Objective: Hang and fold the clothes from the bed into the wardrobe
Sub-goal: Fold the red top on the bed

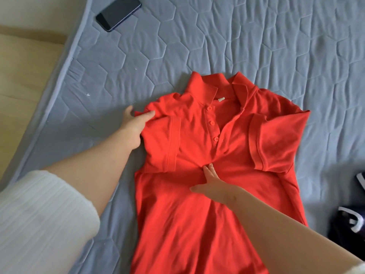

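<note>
A red polo shirt (197, 204) lies face up on the grey-blue quilted mattress (256, 46), collar away from me, with both short sleeves folded in over the chest. My left hand (134, 127) pinches the shirt's left shoulder edge between thumb and fingers. My right hand (213, 184) presses flat with straight fingers on the middle of the shirt, just below the button placket.
A dark phone (118, 12) lies near the mattress's top left edge. A dark garment with white stripes (349, 224) sits at the right edge of view. The mattress edge runs diagonally at the left, with a pale wooden floor (23, 76) beyond it.
</note>
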A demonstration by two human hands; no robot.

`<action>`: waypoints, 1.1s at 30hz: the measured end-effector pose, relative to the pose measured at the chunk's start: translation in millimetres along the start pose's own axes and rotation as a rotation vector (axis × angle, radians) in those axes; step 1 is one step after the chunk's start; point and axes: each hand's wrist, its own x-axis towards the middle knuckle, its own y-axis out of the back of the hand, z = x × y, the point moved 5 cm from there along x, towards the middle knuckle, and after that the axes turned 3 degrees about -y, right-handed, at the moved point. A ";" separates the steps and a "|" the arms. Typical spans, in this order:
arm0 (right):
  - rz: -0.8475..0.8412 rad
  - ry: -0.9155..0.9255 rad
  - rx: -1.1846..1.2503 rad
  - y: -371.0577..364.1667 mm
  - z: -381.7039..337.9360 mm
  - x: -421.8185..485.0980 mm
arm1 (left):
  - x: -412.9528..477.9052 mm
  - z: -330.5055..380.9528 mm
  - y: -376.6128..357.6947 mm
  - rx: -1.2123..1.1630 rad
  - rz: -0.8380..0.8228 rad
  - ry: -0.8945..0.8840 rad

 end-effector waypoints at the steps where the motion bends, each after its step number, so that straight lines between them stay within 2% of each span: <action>1: -0.003 0.001 -0.005 -0.2 0.7 0.5 | 2.0 8.0 -1.6 0.024 -0.009 -0.079; 3: -0.008 0.004 -0.018 -1.1 1.9 1.2 | 5.7 16.3 1.3 0.030 0.096 -0.217; 6: -0.014 0.006 -0.031 -2.8 1.9 2.0 | 8.7 8.3 2.5 0.065 0.171 -0.197; 7: -0.014 0.006 -0.030 -2.7 2.0 2.7 | 11.3 3.4 1.9 0.181 0.177 -0.173; 9: -0.008 0.000 -0.026 -0.8 2.7 3.7 | 5.6 3.3 -1.5 0.675 0.223 -0.224; 11: -0.017 -0.003 -0.020 0.0 1.6 1.3 | -14.5 13.8 -14.9 1.020 0.249 -0.504; 14: -0.027 -0.028 0.025 8.3 -6.6 -8.2 | -50.1 21.3 -51.5 1.217 0.116 -0.957; 15: 0.034 -0.032 0.021 17.6 -10.0 -12.0 | -58.0 20.9 -64.6 1.259 0.027 -1.031; 16: 0.169 -0.028 0.008 33.3 -14.1 -16.4 | -62.9 18.5 -78.1 1.300 -0.069 -1.061; 18: 0.529 -0.034 0.039 71.9 -21.5 -32.2 | -65.1 4.8 -100.8 1.355 -0.266 -0.988; 19: 0.688 -0.016 0.086 90.3 -25.2 -40.1 | -63.0 -5.9 -109.9 1.362 -0.368 -0.878; 21: 0.909 0.067 0.157 121.7 -34.7 -48.6 | -57.7 -28.4 -120.4 1.366 -0.533 -0.588; 22: 0.976 0.119 0.188 134.5 -42.1 -49.1 | -55.3 -35.9 -123.7 1.380 -0.570 -0.505; 25: 1.035 0.218 0.283 165.5 -62.3 -36.1 | -48.5 -43.7 -131.6 1.437 -0.609 -0.449; 31: 1.004 0.083 0.144 205.4 -71.4 -1.3 | -42.2 -41.8 -138.0 1.449 -0.653 -0.471; 33: 1.043 0.131 0.136 208.2 -75.4 0.8 | -42.3 -41.4 -137.1 1.460 -0.657 -0.464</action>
